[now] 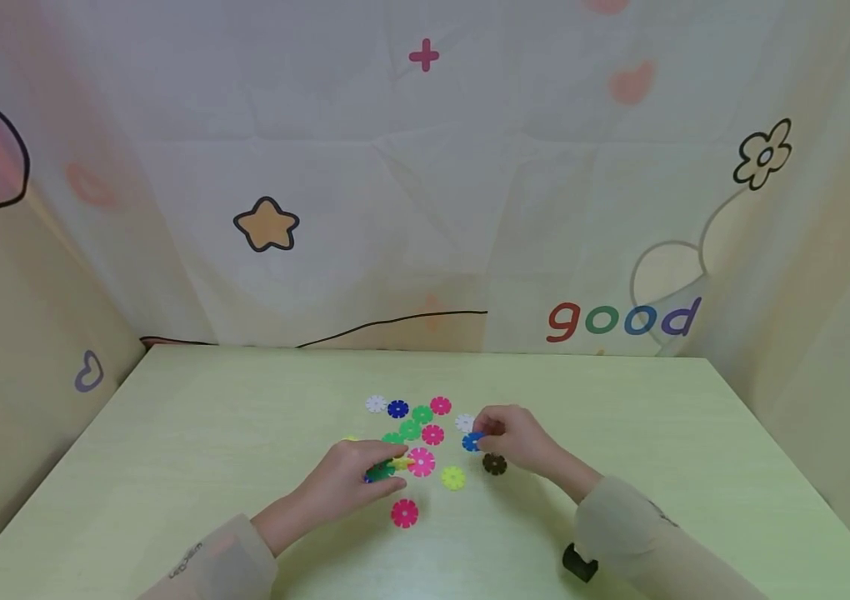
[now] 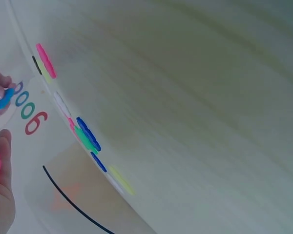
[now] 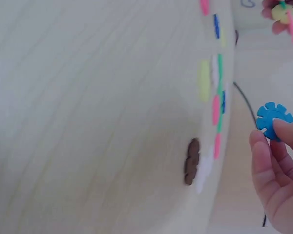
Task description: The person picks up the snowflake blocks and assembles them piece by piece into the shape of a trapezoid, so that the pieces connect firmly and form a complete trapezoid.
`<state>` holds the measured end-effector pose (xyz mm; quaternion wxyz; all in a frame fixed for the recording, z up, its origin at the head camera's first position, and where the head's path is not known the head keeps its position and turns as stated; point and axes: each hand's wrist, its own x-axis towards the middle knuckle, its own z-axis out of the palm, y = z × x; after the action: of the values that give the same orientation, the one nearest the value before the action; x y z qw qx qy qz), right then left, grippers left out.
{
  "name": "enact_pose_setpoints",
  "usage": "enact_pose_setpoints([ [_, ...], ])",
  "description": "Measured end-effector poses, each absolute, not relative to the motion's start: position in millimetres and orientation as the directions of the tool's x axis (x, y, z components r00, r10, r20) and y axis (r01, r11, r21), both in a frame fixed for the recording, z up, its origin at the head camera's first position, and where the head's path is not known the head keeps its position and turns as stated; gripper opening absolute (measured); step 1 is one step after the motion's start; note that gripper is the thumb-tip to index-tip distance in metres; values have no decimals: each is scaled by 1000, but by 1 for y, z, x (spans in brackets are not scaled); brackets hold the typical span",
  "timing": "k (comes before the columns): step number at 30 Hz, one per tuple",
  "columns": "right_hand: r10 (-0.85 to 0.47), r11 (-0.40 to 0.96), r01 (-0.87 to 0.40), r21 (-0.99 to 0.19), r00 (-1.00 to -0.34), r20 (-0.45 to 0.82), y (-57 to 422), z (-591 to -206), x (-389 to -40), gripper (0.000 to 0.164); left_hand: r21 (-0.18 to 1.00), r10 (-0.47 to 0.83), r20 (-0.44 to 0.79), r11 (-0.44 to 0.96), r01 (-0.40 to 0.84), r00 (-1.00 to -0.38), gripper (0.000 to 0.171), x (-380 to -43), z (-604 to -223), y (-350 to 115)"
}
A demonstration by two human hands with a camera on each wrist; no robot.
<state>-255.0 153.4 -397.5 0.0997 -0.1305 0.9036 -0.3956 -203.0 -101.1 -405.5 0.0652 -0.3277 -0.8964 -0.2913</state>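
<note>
Thumb and fingers of my left hand (image 1: pixel 342 483) grip a cluster of notched plastic discs above the table. It includes a yellow disc (image 3: pixel 281 14), a pink disc (image 1: pixel 421 462) and a green piece (image 3: pixel 282 4), partly covered by the fingers. My right hand (image 1: pixel 521 437) pinches a blue notched disc (image 3: pixel 272 118) by its edge, thumb on its face, raised over the table. In the head view the two hands are a short way apart, the blue disc facing the cluster. Near the right hand lie a dark brown disc (image 1: pixel 495 464) and a white disc (image 1: pixel 464 422).
More loose discs lie flat between and beyond the hands, among them a dark blue disc (image 1: pixel 397 409), a green disc (image 1: pixel 410 429) and a yellow disc (image 1: pixel 453 477). Nearer lies a pink-red disc (image 1: pixel 405 513). A small black object (image 1: pixel 580 563) is beside the right sleeve.
</note>
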Motion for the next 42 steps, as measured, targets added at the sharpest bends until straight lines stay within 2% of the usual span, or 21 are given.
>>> enact_pose_setpoints([
  [6,-393,532,-199,-823,-919,-32,154,-383,-237,9,488,550,321,602,632,-771,37,-203,-406,-99],
  [12,-447,460,-238,-855,-894,8,150,-376,-222,12,489,554,354,577,655,-753,35,-202,-406,-97],
  [24,-521,432,-338,-836,-850,75,141,-378,-213,10,519,556,340,562,644,-759,34,-199,-403,-93],
  [31,-538,402,-324,-856,-841,65,139,-377,-210,10,593,557,286,536,601,-779,33,-198,-402,-91],
  [38,-527,387,-287,-876,-849,45,136,-375,-205,12,665,547,204,531,525,-812,42,-196,-399,-91],
  [42,-518,406,-288,-867,-854,41,135,-375,-202,11,667,551,194,532,522,-811,39,-195,-399,-90],
])
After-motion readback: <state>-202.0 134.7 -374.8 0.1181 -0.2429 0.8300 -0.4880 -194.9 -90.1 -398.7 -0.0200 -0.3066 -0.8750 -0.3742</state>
